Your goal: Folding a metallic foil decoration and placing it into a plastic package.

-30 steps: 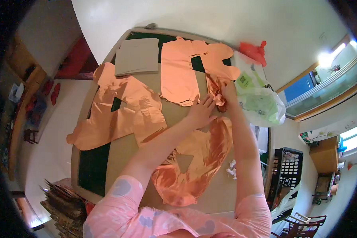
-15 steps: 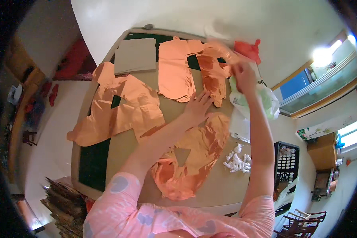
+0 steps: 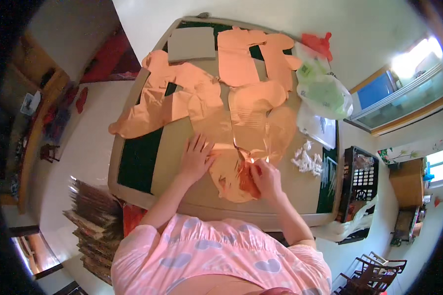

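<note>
Flat, uninflated rose-gold foil balloons cover the table. At the near middle, a foil balloon point(image 3: 253, 101) lies across others, creased and shiny toward its near end. My right hand point(image 3: 266, 179) has its fingers closed on the crumpled foil there; the exact spot of the pinch is partly hidden. My left hand point(image 3: 197, 160) rests with fingers spread on the left edge of the same near foil. Farther off lie a left pile of foil balloons point(image 3: 147, 110), a far middle pile point(image 3: 236, 59) and a far right foil balloon piece point(image 3: 278, 59).
A grey board stack point(image 3: 192, 44) sits at the far left of the table point(image 3: 177, 172). On the right are a white-green plastic bag point(image 3: 325, 93), white crumpled bits point(image 3: 307, 160) and thin clear sticks point(image 3: 328, 172). A black crate point(image 3: 357, 182) stands beyond the right edge; flattened cardboard point(image 3: 93, 226) is lower left.
My right hand has come back from the far right pile to the near middle, with foil now spread there. My left hand has moved nearer and left. The view has shifted.
</note>
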Demonstrator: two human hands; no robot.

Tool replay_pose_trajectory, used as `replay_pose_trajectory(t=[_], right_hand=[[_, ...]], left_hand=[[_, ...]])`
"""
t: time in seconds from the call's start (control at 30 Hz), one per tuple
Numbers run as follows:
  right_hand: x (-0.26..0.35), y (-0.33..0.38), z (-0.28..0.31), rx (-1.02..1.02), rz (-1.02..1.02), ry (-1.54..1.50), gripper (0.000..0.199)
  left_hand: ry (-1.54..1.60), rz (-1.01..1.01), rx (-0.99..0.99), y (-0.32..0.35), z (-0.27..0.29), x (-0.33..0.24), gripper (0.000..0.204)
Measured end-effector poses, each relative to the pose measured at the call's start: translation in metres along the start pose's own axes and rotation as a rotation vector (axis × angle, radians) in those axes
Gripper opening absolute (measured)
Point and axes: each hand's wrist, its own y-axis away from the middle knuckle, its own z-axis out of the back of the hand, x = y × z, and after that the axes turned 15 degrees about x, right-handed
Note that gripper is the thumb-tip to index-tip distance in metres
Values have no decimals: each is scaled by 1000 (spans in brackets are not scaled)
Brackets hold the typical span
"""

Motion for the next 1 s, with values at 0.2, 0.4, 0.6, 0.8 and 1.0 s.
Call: replay_pose_trajectory(t=[0.2,0.4,0.6,0.8,1.0], right_hand=[[23,32,-26,136,1,-49,17],[-18,-29,-24,-120,36,268,42],[-16,-21,-48,-37,116,467,52],[-11,-19,-49,-56,142,431,47],[-10,-20,-43,-24,121,451,48]], left_hand=[[35,27,-2,2,7,-3,43],[50,11,2,2,4,-2,43],[25,69,14,5,2,-2,52],[24,58,29,3,-6,7,54],[-79,26,70,6,-4,18,53]])
